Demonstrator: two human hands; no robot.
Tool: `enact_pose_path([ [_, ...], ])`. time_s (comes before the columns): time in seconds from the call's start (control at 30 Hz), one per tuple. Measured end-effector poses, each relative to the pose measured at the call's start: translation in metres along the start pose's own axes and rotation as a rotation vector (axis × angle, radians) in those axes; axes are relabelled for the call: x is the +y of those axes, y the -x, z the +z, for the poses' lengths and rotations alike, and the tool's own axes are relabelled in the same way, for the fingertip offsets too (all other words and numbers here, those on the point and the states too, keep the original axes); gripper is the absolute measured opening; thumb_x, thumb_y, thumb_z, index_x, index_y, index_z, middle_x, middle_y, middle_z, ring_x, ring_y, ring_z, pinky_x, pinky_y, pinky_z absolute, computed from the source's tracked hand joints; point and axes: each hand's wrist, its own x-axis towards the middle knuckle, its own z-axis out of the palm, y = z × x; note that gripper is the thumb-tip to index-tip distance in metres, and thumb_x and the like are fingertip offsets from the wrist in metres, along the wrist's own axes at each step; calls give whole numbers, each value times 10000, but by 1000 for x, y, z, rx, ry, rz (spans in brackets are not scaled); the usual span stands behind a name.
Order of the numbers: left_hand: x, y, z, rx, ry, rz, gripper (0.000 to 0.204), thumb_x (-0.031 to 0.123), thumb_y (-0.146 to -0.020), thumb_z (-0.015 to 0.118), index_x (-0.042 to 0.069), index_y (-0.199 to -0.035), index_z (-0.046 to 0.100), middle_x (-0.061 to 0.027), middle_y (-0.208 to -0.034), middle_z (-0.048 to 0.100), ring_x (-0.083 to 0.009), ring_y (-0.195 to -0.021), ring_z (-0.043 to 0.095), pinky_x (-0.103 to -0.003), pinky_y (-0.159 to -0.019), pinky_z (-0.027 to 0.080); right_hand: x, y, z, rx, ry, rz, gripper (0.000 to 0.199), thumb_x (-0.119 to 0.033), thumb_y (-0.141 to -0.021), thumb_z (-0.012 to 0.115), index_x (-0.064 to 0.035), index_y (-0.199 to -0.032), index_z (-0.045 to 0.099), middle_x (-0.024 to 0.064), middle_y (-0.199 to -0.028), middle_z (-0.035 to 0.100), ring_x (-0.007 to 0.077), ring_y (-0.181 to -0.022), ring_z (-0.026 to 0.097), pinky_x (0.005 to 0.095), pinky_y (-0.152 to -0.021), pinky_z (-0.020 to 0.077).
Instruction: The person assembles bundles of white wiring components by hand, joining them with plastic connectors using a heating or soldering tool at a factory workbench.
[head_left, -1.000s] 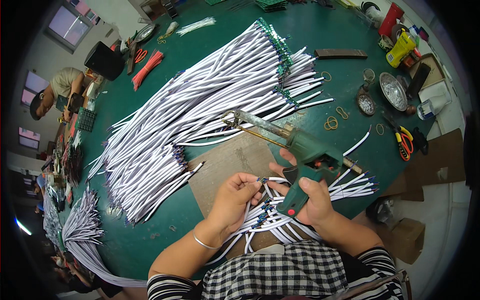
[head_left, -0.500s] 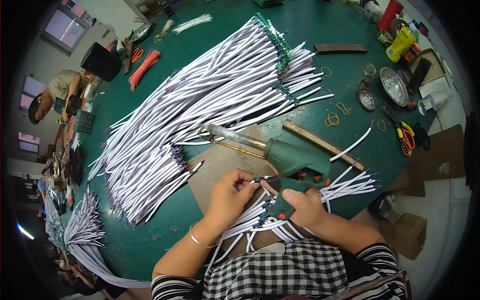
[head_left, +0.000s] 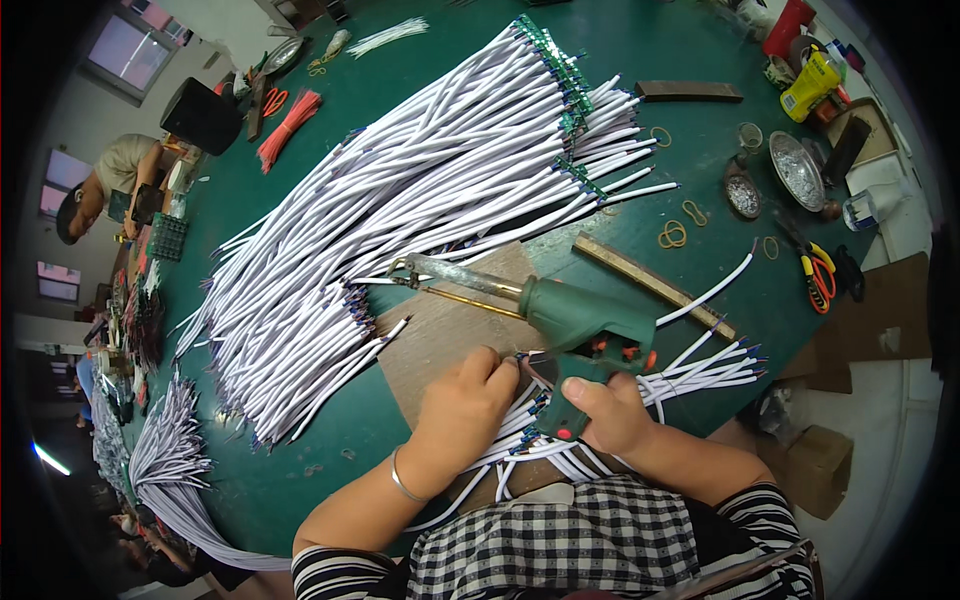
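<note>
White cables (head_left: 508, 443) crowd the near end of the board (head_left: 450, 325); over it, the left hand (head_left: 465, 405) has its grip pinched on a cable end (head_left: 523, 357), the right hand (head_left: 615, 415) clasps a green soldering gun (head_left: 588, 318), and beyond it, what a cable pile (head_left: 400, 190) across the worktop (head_left: 265, 500)!

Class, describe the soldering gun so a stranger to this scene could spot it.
On the big green table, find the flat brown board near the person. The person's right hand grips the soldering gun, its metal tube pointing left over the board. Unlike the white cables around it, it is green and pistol-shaped, with a red spot at its handle's lower end.
</note>
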Motion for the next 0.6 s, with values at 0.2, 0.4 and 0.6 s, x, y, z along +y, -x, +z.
enact_pose_path([
  [0.2,-9,7,0,-49,-48,71,186,89,-751,566,60,-934,578,-68,-857,538,-213,-657,585,-309,-534,494,-26,31,-13,5,-24,-50,554,-139,-829,526,30,-1321,336,177,-1210,532,253,-904,621,369,-830,495],
  [0.4,-15,4,-4,-42,-60,150,193,93,-749,569,59,-938,582,-60,-860,532,-188,-667,585,-289,-534,493,-55,71,-58,-183,1200,-377,414,-81,-770,572,30,-1163,500,122,-990,642,268,-889,623,370,-877,477],
  [0.6,-21,1,-11,-60,-75,262,165,95,-751,573,57,-911,576,-55,-833,519,-176,-645,566,-288,-528,485,-37,87,-73,-160,1148,-268,573,-99,-715,667,57,-1217,438,162,-1117,612,256,-1008,618,337,-892,479],
])
